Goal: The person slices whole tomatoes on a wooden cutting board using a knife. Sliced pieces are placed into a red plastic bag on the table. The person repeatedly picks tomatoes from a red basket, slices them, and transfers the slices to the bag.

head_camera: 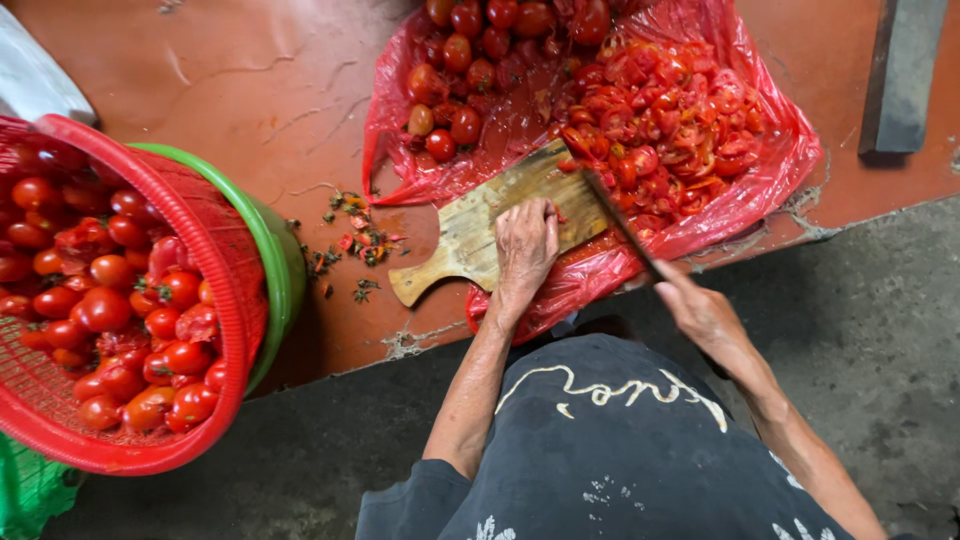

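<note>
Wooden cutting board and knife over a red plastic sheet of tomatoes.

The worn, paddle-shaped cutting board (480, 225) lies flat, handle toward the lower left. The knife (615, 215), dark-bladed, angles across the board's far end, its tip beside the chopped tomatoes (665, 120).

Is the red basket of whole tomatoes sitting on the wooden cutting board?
No, the red basket sits apart, left of the cutting board.
</note>
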`<control>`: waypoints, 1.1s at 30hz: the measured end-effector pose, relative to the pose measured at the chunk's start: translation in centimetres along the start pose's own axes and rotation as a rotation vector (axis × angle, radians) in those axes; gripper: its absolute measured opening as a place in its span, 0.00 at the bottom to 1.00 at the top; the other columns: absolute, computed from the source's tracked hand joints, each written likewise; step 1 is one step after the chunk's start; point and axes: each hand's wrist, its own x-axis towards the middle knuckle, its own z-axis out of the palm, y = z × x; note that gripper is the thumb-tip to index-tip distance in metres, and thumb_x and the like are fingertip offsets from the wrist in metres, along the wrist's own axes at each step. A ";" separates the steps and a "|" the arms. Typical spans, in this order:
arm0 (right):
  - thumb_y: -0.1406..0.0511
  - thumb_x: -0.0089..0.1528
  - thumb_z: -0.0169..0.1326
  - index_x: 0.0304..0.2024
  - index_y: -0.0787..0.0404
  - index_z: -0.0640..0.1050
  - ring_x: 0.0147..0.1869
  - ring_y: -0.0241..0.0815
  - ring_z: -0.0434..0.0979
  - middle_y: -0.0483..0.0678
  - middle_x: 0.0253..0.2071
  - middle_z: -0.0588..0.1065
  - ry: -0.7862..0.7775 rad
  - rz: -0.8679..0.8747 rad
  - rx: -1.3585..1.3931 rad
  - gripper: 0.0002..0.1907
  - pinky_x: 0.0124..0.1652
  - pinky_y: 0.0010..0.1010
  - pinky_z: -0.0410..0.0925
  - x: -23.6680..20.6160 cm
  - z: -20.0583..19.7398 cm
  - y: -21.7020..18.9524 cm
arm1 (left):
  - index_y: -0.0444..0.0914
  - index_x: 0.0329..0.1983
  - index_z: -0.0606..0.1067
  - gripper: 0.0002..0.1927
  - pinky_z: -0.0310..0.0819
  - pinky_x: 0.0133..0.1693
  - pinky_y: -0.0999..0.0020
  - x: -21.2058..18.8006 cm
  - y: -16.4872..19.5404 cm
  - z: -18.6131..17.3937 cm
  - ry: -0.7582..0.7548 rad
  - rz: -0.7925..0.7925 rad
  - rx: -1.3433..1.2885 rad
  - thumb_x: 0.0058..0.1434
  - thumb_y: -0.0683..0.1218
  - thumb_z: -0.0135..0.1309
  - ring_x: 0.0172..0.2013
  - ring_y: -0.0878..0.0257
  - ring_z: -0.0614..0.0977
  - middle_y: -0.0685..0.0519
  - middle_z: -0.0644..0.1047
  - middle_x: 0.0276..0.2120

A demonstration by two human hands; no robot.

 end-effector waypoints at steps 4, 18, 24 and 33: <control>0.59 0.71 0.48 0.69 0.51 0.70 0.56 0.59 0.80 0.62 0.53 0.78 0.231 -0.392 -0.021 0.23 0.49 0.43 0.73 0.6 0.3 0.0 | 0.41 0.40 0.73 0.02 0.74 0.39 0.59 0.6 -2.8 -2.2 -0.055 -0.266 -0.082 0.70 0.43 0.53 0.34 0.58 0.78 0.53 0.75 0.33; 0.57 0.71 0.49 0.68 0.49 0.72 0.46 0.58 0.84 0.60 0.44 0.80 0.244 -0.299 -0.120 0.22 0.44 0.45 0.74 3.8 0.9 -1.1 | 0.38 0.43 0.78 0.06 0.77 0.41 0.54 -0.7 -11.5 -14.5 0.243 -0.444 0.307 0.67 0.45 0.54 0.38 0.46 0.83 0.44 0.81 0.40; 0.56 0.71 0.49 0.70 0.46 0.71 0.38 0.55 0.85 0.60 0.34 0.80 0.115 -0.154 -0.173 0.24 0.41 0.44 0.75 3.2 0.9 -1.4 | 0.34 0.56 0.73 0.21 0.68 0.48 0.51 7.6 -9.5 -5.7 0.110 -0.025 0.459 0.63 0.48 0.56 0.48 0.50 0.77 0.43 0.77 0.50; 0.61 0.69 0.50 0.66 0.55 0.71 0.50 0.57 0.83 0.61 0.49 0.80 0.191 -0.451 0.125 0.22 0.43 0.40 0.73 1.1 3.9 -2.8 | 0.36 0.54 0.73 0.25 0.62 0.42 0.52 11.8 -10.1 -3.1 -0.084 -0.033 0.581 0.54 0.50 0.58 0.43 0.52 0.74 0.45 0.75 0.40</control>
